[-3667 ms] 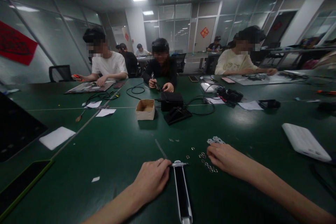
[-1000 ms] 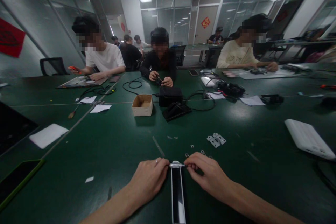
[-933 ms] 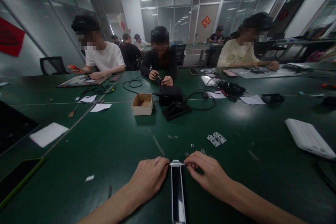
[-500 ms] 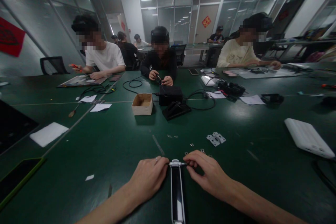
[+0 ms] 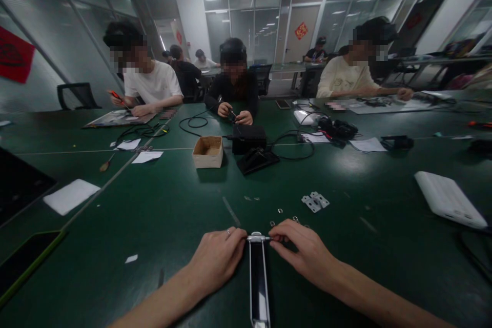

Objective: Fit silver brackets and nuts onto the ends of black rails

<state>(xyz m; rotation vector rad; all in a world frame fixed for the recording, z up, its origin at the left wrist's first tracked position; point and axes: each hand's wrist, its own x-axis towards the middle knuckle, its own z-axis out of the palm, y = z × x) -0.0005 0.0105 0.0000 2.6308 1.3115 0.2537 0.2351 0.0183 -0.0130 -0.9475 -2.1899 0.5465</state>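
A long dark strip with a silver frame (image 5: 258,282) lies on the green table (image 5: 161,225), running toward me. My left hand (image 5: 217,259) is curled shut beside its far end, fingertips pinching the left side of the small silver crosspiece (image 5: 258,238). My right hand (image 5: 303,251) is closed too, pinching the right side of that crosspiece. Small metal rings and nuts (image 5: 280,211) lie just beyond my right hand, and a silver bracket (image 5: 315,201) lies farther back.
A cardboard box (image 5: 208,151), a black device with cables (image 5: 249,147) and a white flat case (image 5: 448,199) lie on the table. White paper (image 5: 71,196) and a dark tablet (image 5: 26,261) are at the left. Three people work along the far side.
My right hand left the loose rings at the right and came to the strip's end. Over the last second both hands stayed there, fingers shifting slightly.
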